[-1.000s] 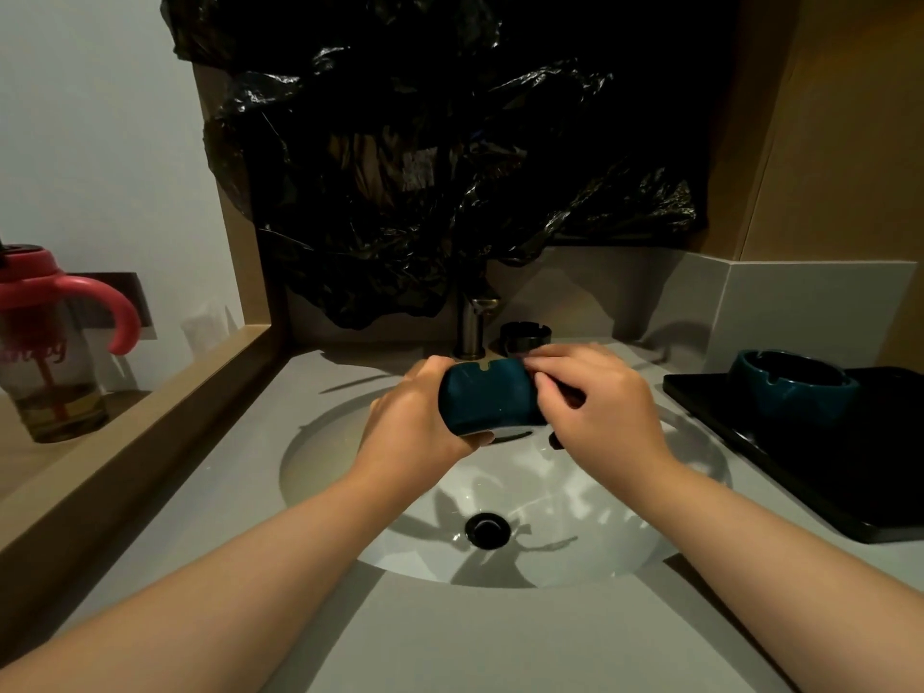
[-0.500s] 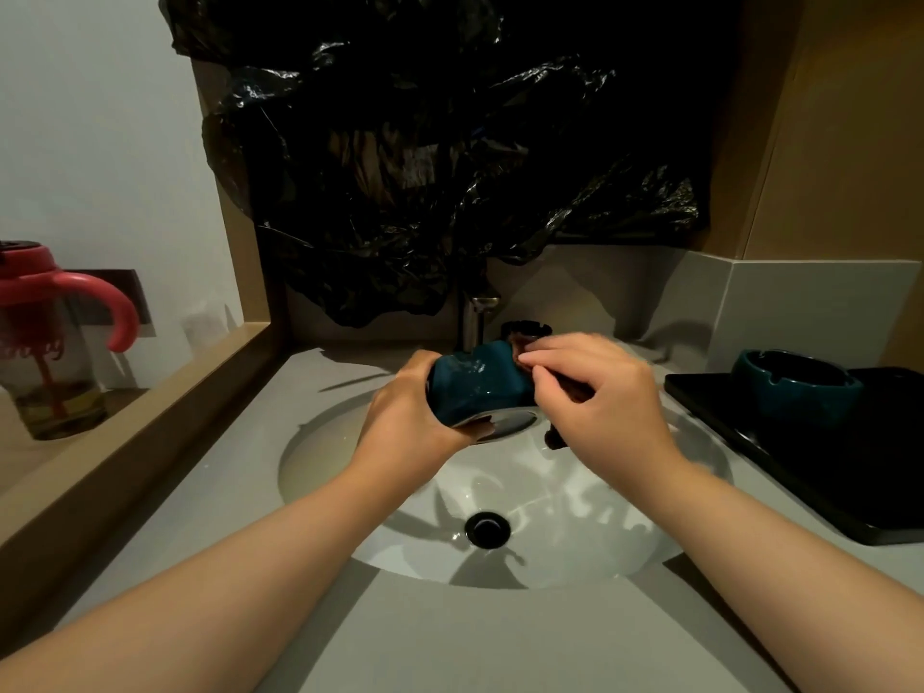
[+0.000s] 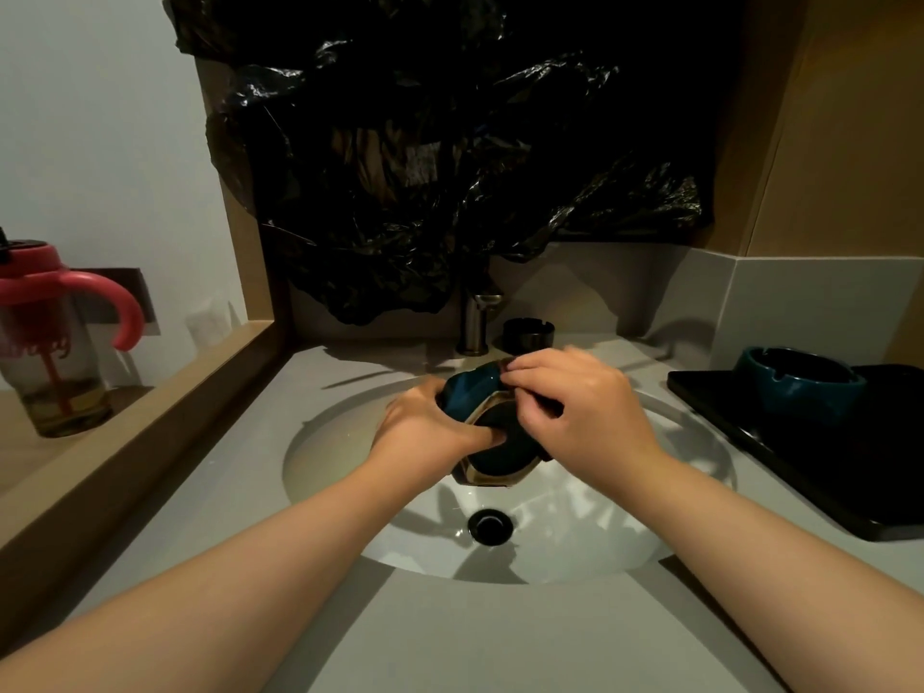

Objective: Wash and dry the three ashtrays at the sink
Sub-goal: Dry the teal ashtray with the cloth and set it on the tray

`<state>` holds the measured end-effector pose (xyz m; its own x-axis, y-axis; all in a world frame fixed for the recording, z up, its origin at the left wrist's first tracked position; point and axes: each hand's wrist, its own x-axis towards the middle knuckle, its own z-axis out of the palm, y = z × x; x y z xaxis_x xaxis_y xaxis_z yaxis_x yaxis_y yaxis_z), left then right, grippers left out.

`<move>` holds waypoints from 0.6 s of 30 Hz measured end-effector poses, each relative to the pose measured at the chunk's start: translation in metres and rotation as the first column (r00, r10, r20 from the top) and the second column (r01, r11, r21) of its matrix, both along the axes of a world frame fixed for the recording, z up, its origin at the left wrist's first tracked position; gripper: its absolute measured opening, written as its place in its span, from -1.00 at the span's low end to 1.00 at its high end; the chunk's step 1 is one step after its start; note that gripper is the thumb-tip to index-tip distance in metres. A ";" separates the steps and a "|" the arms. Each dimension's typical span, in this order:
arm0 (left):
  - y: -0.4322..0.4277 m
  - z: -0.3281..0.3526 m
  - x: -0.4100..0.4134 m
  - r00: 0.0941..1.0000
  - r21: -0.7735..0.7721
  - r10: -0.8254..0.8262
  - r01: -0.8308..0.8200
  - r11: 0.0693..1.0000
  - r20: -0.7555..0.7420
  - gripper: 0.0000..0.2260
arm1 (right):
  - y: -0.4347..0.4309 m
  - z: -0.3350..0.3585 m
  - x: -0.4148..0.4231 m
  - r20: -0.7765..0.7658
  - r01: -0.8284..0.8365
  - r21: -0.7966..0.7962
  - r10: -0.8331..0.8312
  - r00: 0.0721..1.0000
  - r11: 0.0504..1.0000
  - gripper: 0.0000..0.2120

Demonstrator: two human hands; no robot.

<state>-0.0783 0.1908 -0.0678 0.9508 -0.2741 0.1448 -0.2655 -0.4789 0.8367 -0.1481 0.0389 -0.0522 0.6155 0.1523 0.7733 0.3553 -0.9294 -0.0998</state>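
Over the white sink basin [image 3: 590, 537] I hold a teal ashtray [image 3: 472, 400] tilted on its side, its base turned toward me. My left hand [image 3: 425, 427] grips it from the left, thumb across the base. My right hand [image 3: 580, 412] pinches its upper rim from the right. A second teal ashtray [image 3: 800, 387] stands upright on a black tray [image 3: 820, 472] at the right. A small black ashtray [image 3: 527, 335] sits on the counter behind the basin, next to the faucet [image 3: 477, 320].
Black plastic sheeting [image 3: 450, 167] hangs over the wall above the faucet. A wooden ledge [image 3: 150, 417] borders the grey counter on the left, with a red-lidded cup [image 3: 50, 337] on it. The black drain [image 3: 491, 526] lies below my hands.
The ashtray has been rotated in my hands, so its base now faces me. Both hands have stayed over the basin, shifting slightly lower.
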 end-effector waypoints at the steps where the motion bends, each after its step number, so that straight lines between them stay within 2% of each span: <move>1: 0.001 0.000 0.000 1.000 -0.019 -0.003 0.002 1.000 -0.021 -0.55 | -0.006 -0.001 0.001 -0.009 0.029 0.064 -0.029 1.000 0.997 -0.80; 4: 0.001 0.001 -0.001 0.998 -0.050 -0.011 0.008 0.999 -0.060 -0.56 | -0.019 -0.001 0.003 -0.034 0.091 0.164 -0.086 0.996 0.982 -0.81; 9: -0.003 0.002 -0.003 0.993 -0.079 -0.028 0.019 0.997 -0.118 -0.63 | 0.008 -0.001 0.001 0.091 0.030 -0.128 -0.018 0.996 0.991 -0.74; 11: -0.003 0.003 -0.003 0.993 -0.111 -0.024 0.012 0.994 -0.113 -0.64 | 0.010 -0.001 0.002 0.129 0.018 -0.131 -0.001 0.992 0.991 -0.75; 13: -0.001 0.004 -0.004 0.994 -0.165 -0.024 0.006 0.986 -0.108 -0.59 | 0.002 -0.002 0.003 0.160 0.019 -0.025 -0.015 0.987 1.000 -0.77; 14: 0.000 0.004 -0.004 0.994 -0.198 -0.030 0.009 0.980 -0.106 -0.57 | -0.004 -0.003 0.002 0.145 0.028 0.084 -0.040 0.989 0.996 -0.78; 16: 0.000 0.005 -0.005 0.996 -0.228 -0.042 0.023 0.973 -0.077 -0.55 | -0.016 -0.004 0.002 0.041 0.038 0.378 -0.058 0.997 0.925 -0.79; 17: 0.000 0.004 -0.005 0.997 -0.223 -0.046 0.033 0.974 -0.056 -0.55 | -0.019 -0.005 0.002 -0.010 0.035 0.485 -0.034 0.999 0.874 -0.79; 18: 0.000 0.004 -0.005 0.998 -0.210 -0.048 0.039 0.977 -0.035 -0.54 | -0.018 -0.004 0.001 -0.020 0.026 0.522 -0.018 1.000 0.852 -0.79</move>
<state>-0.0833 0.1909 -0.0639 0.9447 -0.2829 0.1660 -0.2472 -0.2813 0.9272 -0.1466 0.0204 -0.0566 0.6251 -0.2855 0.7265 0.3302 -0.7467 -0.5775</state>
